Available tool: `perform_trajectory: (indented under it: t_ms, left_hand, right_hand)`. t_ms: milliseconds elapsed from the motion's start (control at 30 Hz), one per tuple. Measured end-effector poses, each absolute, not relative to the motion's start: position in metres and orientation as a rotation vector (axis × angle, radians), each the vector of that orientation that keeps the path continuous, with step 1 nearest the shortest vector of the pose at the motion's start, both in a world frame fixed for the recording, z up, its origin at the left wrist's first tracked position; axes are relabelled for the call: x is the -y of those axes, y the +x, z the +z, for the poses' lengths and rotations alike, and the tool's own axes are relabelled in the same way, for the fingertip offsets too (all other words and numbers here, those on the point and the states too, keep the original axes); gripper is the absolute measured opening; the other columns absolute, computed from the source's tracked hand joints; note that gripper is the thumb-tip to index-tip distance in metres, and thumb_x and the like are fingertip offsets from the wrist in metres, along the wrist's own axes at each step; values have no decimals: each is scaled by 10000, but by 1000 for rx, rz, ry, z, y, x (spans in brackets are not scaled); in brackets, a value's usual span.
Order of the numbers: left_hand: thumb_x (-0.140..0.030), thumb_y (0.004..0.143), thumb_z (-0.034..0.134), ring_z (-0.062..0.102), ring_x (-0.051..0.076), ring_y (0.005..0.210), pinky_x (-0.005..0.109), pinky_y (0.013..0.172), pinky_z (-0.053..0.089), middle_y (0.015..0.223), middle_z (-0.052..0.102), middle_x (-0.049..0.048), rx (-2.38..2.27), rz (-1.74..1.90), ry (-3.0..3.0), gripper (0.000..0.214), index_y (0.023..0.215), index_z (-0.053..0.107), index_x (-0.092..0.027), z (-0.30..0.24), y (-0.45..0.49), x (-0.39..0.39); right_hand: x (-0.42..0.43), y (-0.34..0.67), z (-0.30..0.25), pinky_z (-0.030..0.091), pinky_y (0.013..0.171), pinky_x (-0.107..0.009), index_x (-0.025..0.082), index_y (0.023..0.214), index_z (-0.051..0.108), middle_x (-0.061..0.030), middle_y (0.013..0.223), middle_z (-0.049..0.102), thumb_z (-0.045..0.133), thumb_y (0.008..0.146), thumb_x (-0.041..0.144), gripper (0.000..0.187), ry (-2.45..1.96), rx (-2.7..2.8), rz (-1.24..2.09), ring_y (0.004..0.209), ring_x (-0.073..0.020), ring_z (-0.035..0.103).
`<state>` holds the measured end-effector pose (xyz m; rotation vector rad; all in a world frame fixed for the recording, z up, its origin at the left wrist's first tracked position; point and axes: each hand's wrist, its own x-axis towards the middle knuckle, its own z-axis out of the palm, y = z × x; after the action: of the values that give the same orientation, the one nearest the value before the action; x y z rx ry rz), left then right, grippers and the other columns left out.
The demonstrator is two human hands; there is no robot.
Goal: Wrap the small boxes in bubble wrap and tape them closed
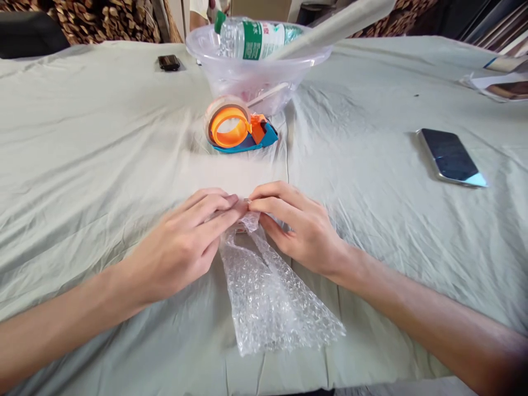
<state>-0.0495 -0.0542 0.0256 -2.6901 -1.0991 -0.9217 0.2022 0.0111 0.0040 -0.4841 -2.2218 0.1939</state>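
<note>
A clear sheet of bubble wrap [274, 300] trails toward me across the cloth, its far end gathered under my fingers. My left hand [190, 236] is closed over that end from the left, fingers pressed together. From the other side my right hand [297, 225] pinches the same end, and the fingertips of both hands meet. A small object at the wrap's far end is mostly covered by my fingers; I cannot make out what it is. Beyond my hands a tape dispenser [259, 132], blue and orange, carries a roll of clear tape [210, 118].
A clear plastic basin [251, 82] behind the dispenser holds a green-labelled bottle [253, 39] and a long white roll [342, 27]. A phone [451, 155] lies at right, a small black item [169, 62] at back left. Wrinkled pale cloth [103, 137] covers the table.
</note>
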Motion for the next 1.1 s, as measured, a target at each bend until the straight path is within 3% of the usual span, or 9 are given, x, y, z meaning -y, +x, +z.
perform_trajectory:
  t_ms: [100,200,333,533,667,767,867,967,1100]
  left_hand:
    - [71,1052,492,680,314,1520,539,1251,664,1560,727,149,1088,-783,-2769,710,1710,490,-197,27,-58,61]
    - [91,1038,507,594,333,1620,567,1327,597,1657,663,175,1009,-681,-2793,806,1785,361,-175,27,-64,63]
    - [88,1036,578,586,389,1621,581,1329,588,1634,664,240,871,-590,-2746,763,1756,393,-84,27,-67,58]
    - [-72,1090,696,724,371,1466,563,1206,695,1485,763,201,868,-689,-2689,673,1720,471,-148,23,-66,53]
    - [-84,1090,707,750,346,1429,530,1178,716,1433,791,146,884,-792,-2675,694,1728,480,-239,18,-65,51]
    - [-120,1087,734,752,349,1421,525,1149,729,1390,799,144,896,-839,-2687,620,1665,547,-245,15,-64,50]
    - [-119,1097,721,779,342,1371,514,1102,741,1303,814,136,895,-853,-2650,395,1475,656,-215,13,-61,48]
    - [-91,1099,692,830,317,1256,440,956,763,1209,837,113,858,-861,-2561,185,1239,696,-212,13,-58,45]
    - [-96,1077,728,866,296,1136,360,759,732,1164,858,110,802,-841,-2456,125,1117,686,-206,13,-53,40]
  right_hand:
    - [-11,211,6,722,977,-401,209,1223,720,-132,1288,778,565,1079,27,279,-454,2283,205,1176,-227,795]
    - [-13,222,7,728,1064,-439,202,1359,718,-163,1436,726,473,1034,-55,482,-414,2369,306,1334,-241,766]
    - [-16,233,10,703,1163,-487,185,1521,667,-189,1521,679,587,1090,15,470,-356,2465,368,1425,-276,725]
    - [-13,236,5,735,1088,-533,265,1656,565,-181,1582,650,667,1124,162,552,-392,2528,251,1442,-339,717]
    - [-12,229,1,719,1080,-510,225,1575,594,-181,1519,687,672,1135,198,447,-387,2477,116,1382,-318,735]
    - [-11,222,1,720,1007,-482,195,1466,623,-176,1435,725,629,1160,221,307,-391,2451,-5,1282,-296,758]
    - [-10,214,3,706,934,-442,164,1336,656,-173,1331,762,624,1163,230,188,-402,2426,-133,1179,-283,763]
    - [-9,207,5,680,895,-407,148,1168,692,-159,1197,790,629,1164,238,110,-395,2391,-254,1063,-260,750]
    - [-8,202,9,653,822,-393,174,1058,712,-121,1069,798,606,1165,201,152,-399,2389,-336,952,-241,720]
